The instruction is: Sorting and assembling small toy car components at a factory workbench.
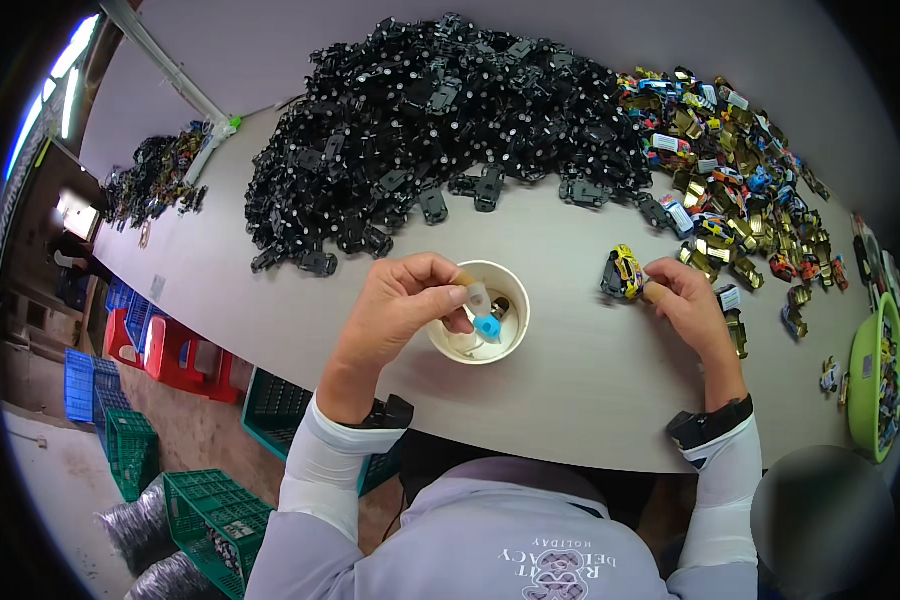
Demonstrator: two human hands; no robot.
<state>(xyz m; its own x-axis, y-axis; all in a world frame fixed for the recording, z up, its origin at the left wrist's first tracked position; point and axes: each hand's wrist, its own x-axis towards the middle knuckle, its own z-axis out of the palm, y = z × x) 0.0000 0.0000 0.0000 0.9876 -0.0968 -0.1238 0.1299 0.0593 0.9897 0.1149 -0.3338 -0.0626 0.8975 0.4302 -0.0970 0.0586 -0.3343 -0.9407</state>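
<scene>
Over a white round tub (521, 318), my left hand (395, 305) is closed, thumb against fingers, on a small translucent bottle with a blue tip (487, 326). The tip points down into the tub; a small dark item (500, 307) shows inside. To the right, my right hand (685, 305) has its fingers curled at the edge of a yellow and black toy car (625, 271), thumb and forefinger touching it. The car's dark chassis is on its left side. How firmly the fingers grip is partly hidden.
A large heap of black toy car chassis (450, 120) covers the far table. Colourful car bodies (720, 190) pile up at the far right. A green basin (875, 380) of parts stands at the right edge. Crates (215, 520) and red stools (180, 355) are on the floor at left.
</scene>
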